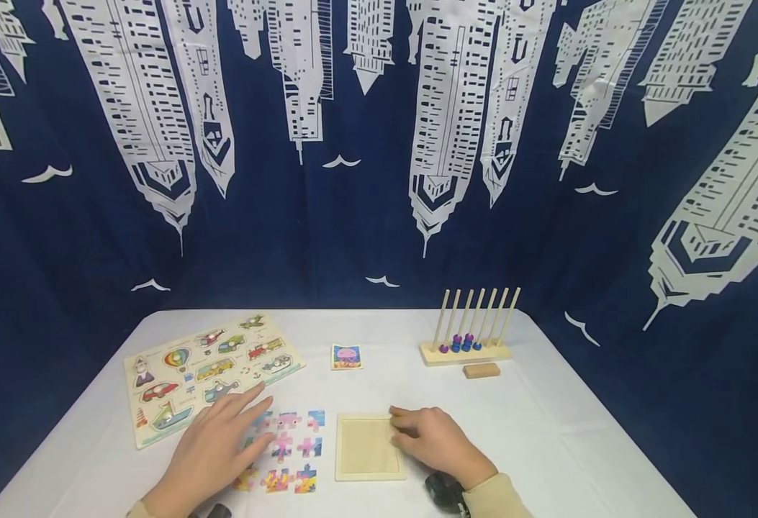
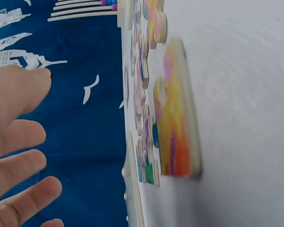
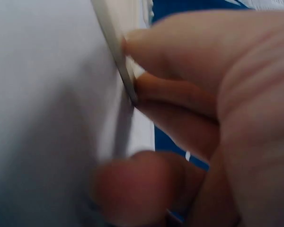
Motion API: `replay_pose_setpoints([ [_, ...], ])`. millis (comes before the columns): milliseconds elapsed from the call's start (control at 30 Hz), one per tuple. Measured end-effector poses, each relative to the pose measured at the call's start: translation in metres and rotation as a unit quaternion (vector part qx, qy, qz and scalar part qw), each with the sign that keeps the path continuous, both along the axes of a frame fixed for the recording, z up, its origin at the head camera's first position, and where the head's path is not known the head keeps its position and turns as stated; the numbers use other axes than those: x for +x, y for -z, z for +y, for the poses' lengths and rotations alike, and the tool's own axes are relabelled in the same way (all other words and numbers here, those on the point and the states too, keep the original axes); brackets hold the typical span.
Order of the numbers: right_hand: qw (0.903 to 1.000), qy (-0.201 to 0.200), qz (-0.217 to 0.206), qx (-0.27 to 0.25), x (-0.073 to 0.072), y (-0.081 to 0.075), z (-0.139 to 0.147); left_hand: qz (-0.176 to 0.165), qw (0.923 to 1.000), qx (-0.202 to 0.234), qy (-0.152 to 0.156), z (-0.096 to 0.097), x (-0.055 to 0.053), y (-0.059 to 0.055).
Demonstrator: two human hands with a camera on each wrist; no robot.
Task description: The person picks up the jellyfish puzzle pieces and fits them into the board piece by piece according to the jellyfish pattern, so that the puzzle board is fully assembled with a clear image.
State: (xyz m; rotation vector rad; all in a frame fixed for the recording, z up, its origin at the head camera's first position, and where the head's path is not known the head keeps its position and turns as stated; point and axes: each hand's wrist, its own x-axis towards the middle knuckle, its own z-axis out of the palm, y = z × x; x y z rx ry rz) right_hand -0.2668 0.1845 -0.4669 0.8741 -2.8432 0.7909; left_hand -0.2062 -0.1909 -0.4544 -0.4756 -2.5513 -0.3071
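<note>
In the head view my left hand [image 1: 217, 446] is spread over the left side of several loose jigsaw pieces [image 1: 281, 447], partly covering some. The left wrist view shows its fingers [image 2: 23, 161] apart and holding nothing, with a yellow-orange jigsaw piece [image 2: 175, 113] on the table close to the camera. Right of the pieces lies a square, shallow wooden puzzle tray [image 1: 367, 447], its inside bare. My right hand [image 1: 435, 440] grips the tray's right edge near the far corner. In the right wrist view, thumb and fingers [image 3: 180, 94] meet at that edge.
A wooden vehicle peg puzzle [image 1: 197, 367] lies at the back left. A small picture card [image 1: 346, 357] sits at the middle back. At the back right stands a rod rack with beads [image 1: 466, 351], a wooden block [image 1: 481, 370] before it. A patterned curtain [image 1: 314, 237] hangs behind.
</note>
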Motion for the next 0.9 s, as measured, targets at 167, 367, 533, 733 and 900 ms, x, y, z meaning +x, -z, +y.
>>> replay_pose_setpoints([
  [167,0.9986,-0.013,-0.052,-0.004,-0.003,-0.002,0.01,-0.006,0.9999,0.015,0.003,0.003,-0.004,0.001],
  [367,0.9983,-0.015,-0.055,0.014,0.0,-0.009,0.011,-0.067,0.9972,0.03,0.009,0.017,-0.016,-0.003],
  [533,0.9985,-0.012,-0.043,0.031,0.003,-0.011,0.01,-0.133,0.9894,0.058,0.007,0.035,-0.032,-0.006],
  [733,0.9986,-0.018,-0.045,0.022,0.003,-0.009,0.008,-0.184,0.9773,0.105,0.013,0.049,-0.042,0.002],
  [900,0.9982,-0.011,-0.052,0.026,0.004,-0.008,0.008,-0.185,0.972,0.145,0.006,0.053,-0.045,0.017],
])
